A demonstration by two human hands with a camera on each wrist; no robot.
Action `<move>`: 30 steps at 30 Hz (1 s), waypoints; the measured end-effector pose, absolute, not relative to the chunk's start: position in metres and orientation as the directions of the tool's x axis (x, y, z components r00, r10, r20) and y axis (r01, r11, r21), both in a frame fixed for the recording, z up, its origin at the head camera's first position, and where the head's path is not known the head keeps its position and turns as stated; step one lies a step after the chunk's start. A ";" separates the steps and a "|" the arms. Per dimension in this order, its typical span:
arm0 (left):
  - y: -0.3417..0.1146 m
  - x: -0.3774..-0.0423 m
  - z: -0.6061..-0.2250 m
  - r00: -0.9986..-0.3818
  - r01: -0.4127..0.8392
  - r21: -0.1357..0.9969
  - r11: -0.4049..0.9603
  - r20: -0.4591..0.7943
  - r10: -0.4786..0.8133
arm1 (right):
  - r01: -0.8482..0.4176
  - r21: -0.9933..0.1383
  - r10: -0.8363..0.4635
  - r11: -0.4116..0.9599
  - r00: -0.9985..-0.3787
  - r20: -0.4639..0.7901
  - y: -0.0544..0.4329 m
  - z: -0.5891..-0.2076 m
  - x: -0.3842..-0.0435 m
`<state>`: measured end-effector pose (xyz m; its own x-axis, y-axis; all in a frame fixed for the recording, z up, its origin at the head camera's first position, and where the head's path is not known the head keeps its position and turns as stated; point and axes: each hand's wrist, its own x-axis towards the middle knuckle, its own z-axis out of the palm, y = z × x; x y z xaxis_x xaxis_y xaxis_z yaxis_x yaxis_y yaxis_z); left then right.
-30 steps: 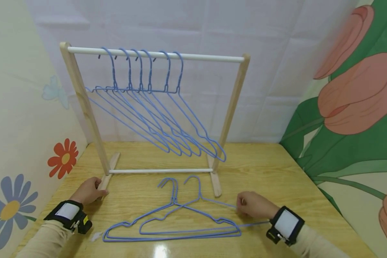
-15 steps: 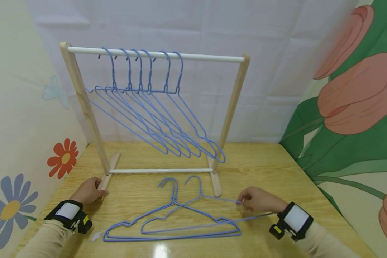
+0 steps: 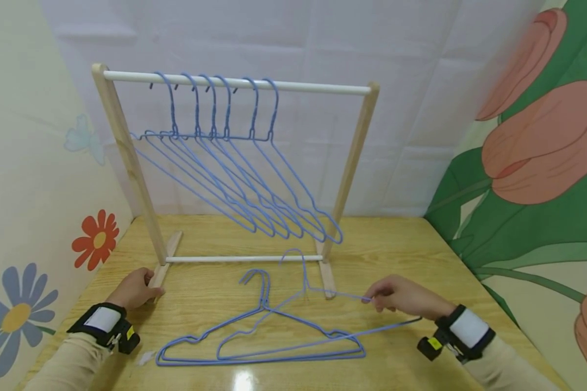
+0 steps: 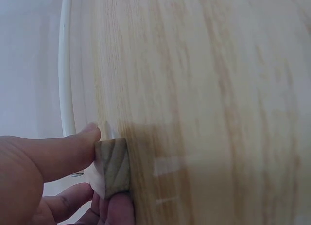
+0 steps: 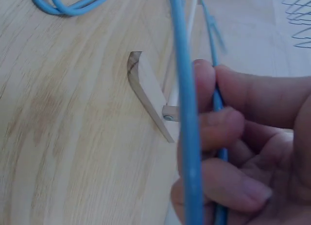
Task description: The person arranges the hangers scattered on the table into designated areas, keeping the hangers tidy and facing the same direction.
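Note:
My left hand grips the front end of the wooden rack's left foot; in the left wrist view, thumb and fingers lie on either side of its squared end. Between thumb and fingers, my right hand pinches a blue wire hanger by its right shoulder. That hanger is tilted, its hook overlapping the rack's lower bar in the head view. Its lower wire passes in front of the fingers in the right wrist view. Two more blue hangers lie stacked flat on the table.
Several blue hangers hang from the white top rail, bunched toward its left and middle. The rack's right foot stands near the held hanger. A scrap of clear plastic lies by the left wrist. Flowered walls flank the table.
My right hand has risen slightly and moved right and away, lifting the held hanger so its hook and right end come up off the table. The left hand has stayed on the rack's foot.

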<state>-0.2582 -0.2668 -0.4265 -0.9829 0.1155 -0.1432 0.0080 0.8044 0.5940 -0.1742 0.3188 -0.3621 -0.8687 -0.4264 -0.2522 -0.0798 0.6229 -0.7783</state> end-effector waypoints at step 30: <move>-0.264 -0.255 -0.427 -0.984 0.003 0.609 0.793 -0.139 0.111 | -0.259 -0.646 -0.236 0.718 -0.964 0.124 0.349 -0.294 -0.163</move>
